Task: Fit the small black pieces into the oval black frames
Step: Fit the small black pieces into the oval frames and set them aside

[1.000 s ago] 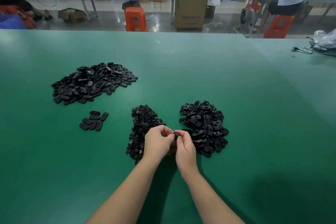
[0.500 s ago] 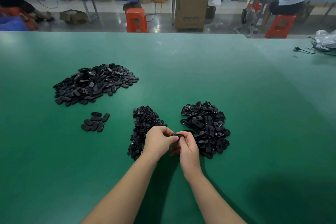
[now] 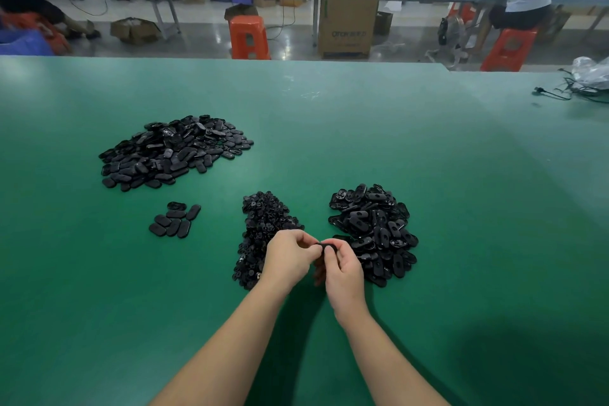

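Head view: both hands, left hand (image 3: 290, 259) and right hand (image 3: 341, 269), now pinch one oval frame (image 3: 329, 244) more closely together than a second ago, probably seating a small piece.

On the green desk (image 3: 428, 158), the left hand (image 3: 288, 259) and right hand (image 3: 342, 269) meet at 6 o'clock, both pinching one oval frame (image 3: 329, 244) between fingertips. A heap of small pieces (image 3: 263, 234) lies just beyond the left hand, a heap of frames (image 3: 375, 227) just beside the right hand at 3 o'clock. At 10 o'clock sits a bigger pile (image 3: 174, 152), with a small cluster (image 3: 174, 221) near it. An orange stool (image 3: 248, 36) stands at 12 o'clock.
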{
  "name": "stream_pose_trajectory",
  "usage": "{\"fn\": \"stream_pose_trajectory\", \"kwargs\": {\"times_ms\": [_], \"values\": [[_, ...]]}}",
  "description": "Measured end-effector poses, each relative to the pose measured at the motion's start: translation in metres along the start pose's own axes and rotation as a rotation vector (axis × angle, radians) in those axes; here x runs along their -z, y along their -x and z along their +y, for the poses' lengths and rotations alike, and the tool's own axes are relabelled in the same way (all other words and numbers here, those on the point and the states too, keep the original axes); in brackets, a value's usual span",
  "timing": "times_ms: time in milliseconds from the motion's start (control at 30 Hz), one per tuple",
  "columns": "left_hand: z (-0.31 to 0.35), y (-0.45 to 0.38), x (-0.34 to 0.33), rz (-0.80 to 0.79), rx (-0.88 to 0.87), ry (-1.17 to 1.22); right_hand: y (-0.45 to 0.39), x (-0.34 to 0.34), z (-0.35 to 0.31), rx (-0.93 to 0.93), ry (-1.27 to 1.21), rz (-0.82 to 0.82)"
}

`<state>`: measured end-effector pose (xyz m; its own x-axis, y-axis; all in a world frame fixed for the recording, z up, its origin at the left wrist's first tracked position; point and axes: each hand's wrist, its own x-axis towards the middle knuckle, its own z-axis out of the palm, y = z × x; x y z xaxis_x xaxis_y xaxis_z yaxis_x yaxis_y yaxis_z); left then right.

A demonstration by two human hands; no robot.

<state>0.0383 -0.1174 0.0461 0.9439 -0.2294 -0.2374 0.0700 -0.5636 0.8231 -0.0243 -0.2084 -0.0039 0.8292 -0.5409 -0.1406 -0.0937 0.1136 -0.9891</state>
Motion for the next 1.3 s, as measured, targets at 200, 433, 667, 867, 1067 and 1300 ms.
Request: {"fn": "stream_pose_trajectory", "kwargs": {"times_ms": [200, 433, 667, 867, 1067, 1300], "values": [[0.003, 0.004, -0.010, 0.041, -0.011, -0.040, -0.001, 0.001, -0.003, -0.010, 0.015, 0.017], [0.005, 0.007, -0.013, 0.059, -0.068, -0.085, -0.003, 0.001, 0.001, -0.005, 0.006, 0.044], [-0.004, 0.007, -0.002, 0.019, -0.152, -0.146, -0.003, 0.001, 0.001, -0.004, 0.034, 0.027], [-0.009, 0.008, 0.000, 0.026, -0.291, -0.277, -0.001, 0.002, -0.001, -0.002, 0.058, -0.006], [-0.017, 0.004, 0.015, 0.175, -0.436, -0.478, 0.004, 0.000, -0.006, -0.017, -0.022, -0.049], [-0.082, -0.023, 0.092, 0.560, -0.006, -0.403, 0.007, 0.000, -0.008, 0.017, 0.068, -0.109]]}}
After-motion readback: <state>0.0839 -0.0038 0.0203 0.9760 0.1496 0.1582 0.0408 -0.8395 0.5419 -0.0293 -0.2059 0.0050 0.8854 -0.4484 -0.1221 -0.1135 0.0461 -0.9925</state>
